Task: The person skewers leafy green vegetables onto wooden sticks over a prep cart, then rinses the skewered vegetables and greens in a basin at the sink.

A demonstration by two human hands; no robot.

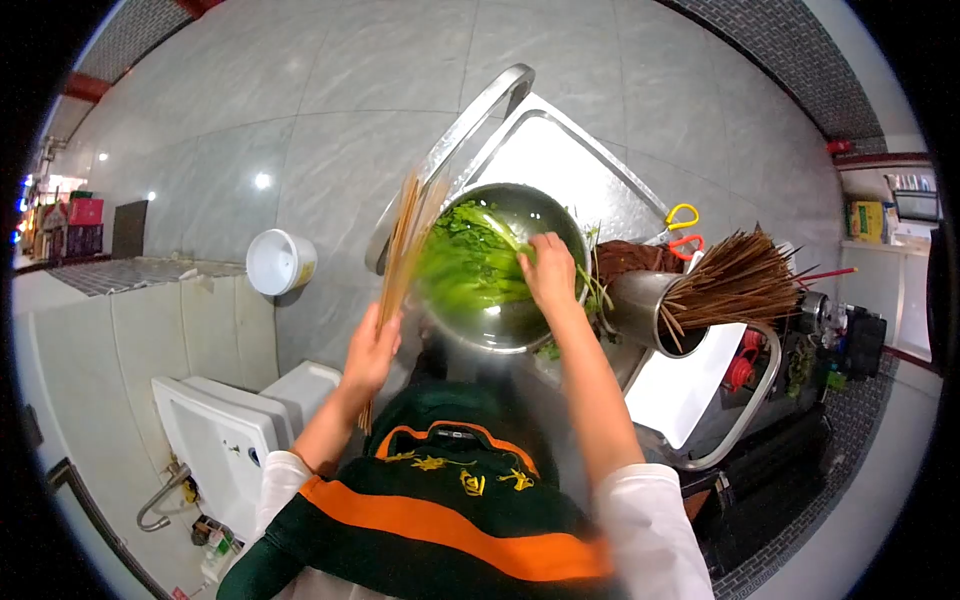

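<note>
My left hand (372, 352) is closed around a bundle of thin wooden skewers (402, 235), held upright at the left side of a metal bowl (497, 346). Motion blurs the upper ends of the skewers. Leafy greens (478, 262) with pale green stems fill much of the bowl, and their lower left part is smeared. Over the bowl's right side, my right hand (548, 268) has its fingers closed on the stems of the greens; the fingertips are partly hidden.
The bowl rests on a metal cart (560, 140). To its right, a metal canister (640, 305) lies tilted, packed with dark skewers (735, 282). Scissors with yellow handles (682, 216) lie behind it. A white bucket (278, 262) and white sink (215, 440) are at left.
</note>
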